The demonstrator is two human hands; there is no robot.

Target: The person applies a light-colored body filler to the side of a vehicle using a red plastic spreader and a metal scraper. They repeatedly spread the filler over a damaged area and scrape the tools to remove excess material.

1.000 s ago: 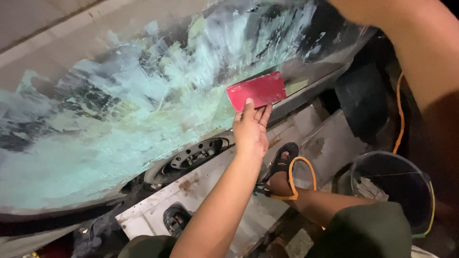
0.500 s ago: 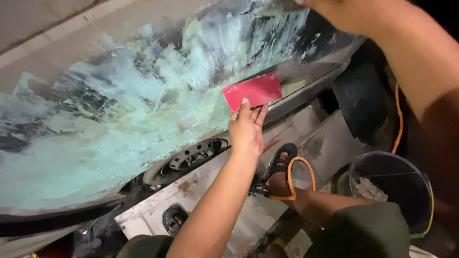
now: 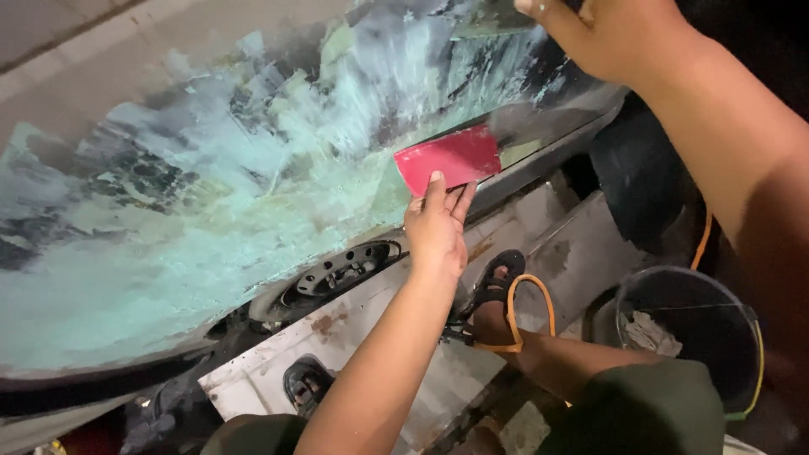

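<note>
The left hand (image 3: 436, 234) is sitting just right of the middle of the frame, its fingers (image 3: 435, 190) closing on the lower edge of a flat red scraper card (image 3: 448, 158), with the thumb hidden behind the card. The card is lying flat against a large sheet of glass (image 3: 211, 194) that is filling the upper left and centre of the frame, and the glass is carrying a smeared coat of pale green and white film. The card's upper edge is touching a darker, cleaner strip of the glass toward the upper right. The right hand (image 3: 602, 34) is pressing on the glass at the top right of the frame; part of it is running out of view, so I cannot tell how its fingers are set. Below the glass, in the lower middle, a foot in a black sandal (image 3: 497, 282) is resting on a pale stained panel (image 3: 371, 337), with an orange hose (image 3: 527, 312) looping around it. At the lower right, 1 dark bucket (image 3: 699, 337) is standing with a crumpled rag (image 3: 649, 333) inside it.
</note>
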